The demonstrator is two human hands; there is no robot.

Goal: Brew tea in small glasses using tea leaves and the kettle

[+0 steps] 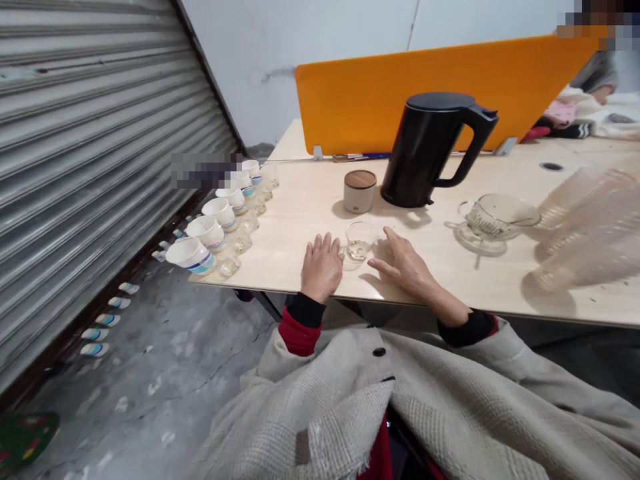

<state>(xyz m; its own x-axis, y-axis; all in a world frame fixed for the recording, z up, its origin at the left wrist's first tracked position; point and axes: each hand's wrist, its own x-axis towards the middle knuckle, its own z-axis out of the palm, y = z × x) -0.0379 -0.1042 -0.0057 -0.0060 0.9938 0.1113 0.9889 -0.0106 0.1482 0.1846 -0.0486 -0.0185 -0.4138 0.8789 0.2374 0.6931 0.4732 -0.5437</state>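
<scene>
A small clear cup (359, 249) with some bits at its bottom stands near the table's front edge, between my two hands. My left hand (323, 268) rests flat on the table just left of the cup, its fingers stretched out. To the right of it, my right hand (404, 263) has thumb and fingers spread apart, the fingertips close to the cup; nothing is in it. Behind the cup sits a pale canister (359, 199) with a wooden lid. A black electric kettle (425, 153) stands beside the canister, its handle pointing right.
Paper cups (205, 231) line the table's left side, with small clear cups (242, 241) beside them. At right are a glass pitcher (500, 217) and stacked clear plastic cups (590, 227). An orange divider (350, 107) crosses the back; another person's hand (604, 93) shows beyond it.
</scene>
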